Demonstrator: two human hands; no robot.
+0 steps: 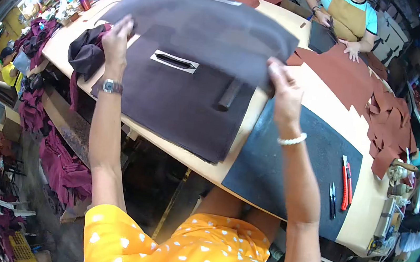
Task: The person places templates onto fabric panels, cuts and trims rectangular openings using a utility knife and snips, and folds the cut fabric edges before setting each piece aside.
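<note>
Evidently, the near edge of a dark sheet [202, 29] is pinched by both hands: its left part is clamped in the left grip [116, 39], and its right corner is caught between thumb and fingers in the right grip [285, 88]. Fingertip detail is softened by blur. The sheet is held raised over the far part of a dark panel stack [181, 108] on the desk [331, 96], and a pale-framed slot [175, 62] is left uncovered on the stack's top panel.

For good handling, tension is best kept even between the two hands, so that no sag or crease is formed, and the corners are best lowered level with the edges beneath. Care is needed around the dark rod [229, 95] lying on the stack near its right side, since the sheet could be snagged or lifted by it.

Beside the stack, crumpled dark cloth [86, 54] is found on the left and a black mat [292, 152] on the right, where a red cutter [346, 183] and small snips [332, 201] are laid. Farther out, rust-coloured pieces [334, 76] are handled by a co-worker [346, 14].
</note>
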